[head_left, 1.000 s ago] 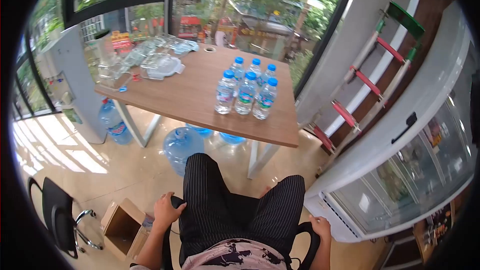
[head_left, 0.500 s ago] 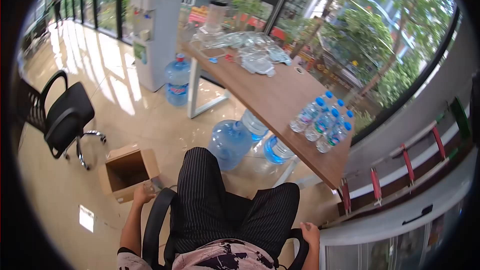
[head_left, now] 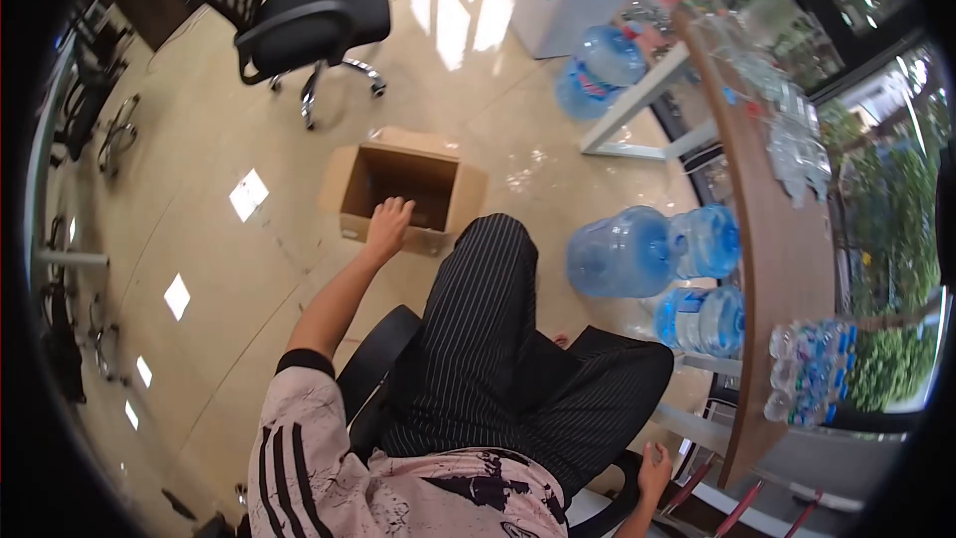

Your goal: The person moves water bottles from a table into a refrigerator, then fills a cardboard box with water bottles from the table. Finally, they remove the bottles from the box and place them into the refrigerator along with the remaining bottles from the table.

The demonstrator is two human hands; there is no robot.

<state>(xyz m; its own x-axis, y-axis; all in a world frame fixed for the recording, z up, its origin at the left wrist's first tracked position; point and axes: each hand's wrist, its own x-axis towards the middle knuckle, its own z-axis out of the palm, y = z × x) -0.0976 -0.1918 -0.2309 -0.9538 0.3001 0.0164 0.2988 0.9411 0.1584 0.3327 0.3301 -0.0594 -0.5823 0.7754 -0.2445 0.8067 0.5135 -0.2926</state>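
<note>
My left hand point(head_left: 389, 225) reaches over the near edge of an open cardboard box point(head_left: 349, 191) on the floor. Its fingers are stretched out over the opening, and nothing shows in them. The inside of the box is dark and I cannot make out any contents. My right hand point(head_left: 654, 470) is beside the right armrest point(head_left: 625, 493) of my chair, its fingers slightly bent and apart, with nothing visible in them. On the wooden table point(head_left: 742, 339) to the right stand several small water bottles point(head_left: 809, 371) with blue caps, grouped together. Crumpled clear plastic bottles point(head_left: 797, 139) lie farther along it.
Large blue water jugs point(head_left: 619, 251) are on the floor between my legs and the table. Another jug point(head_left: 602, 65) stands by the white water dispenser point(head_left: 558, 0). A black office chair point(head_left: 319, 15) is beyond the box. Red-handled bars point(head_left: 737, 508) are at lower right.
My view has turned left and down, so the box now appears nearer the middle and the table at the right. My left hand has moved from the box's edge to over its opening.
</note>
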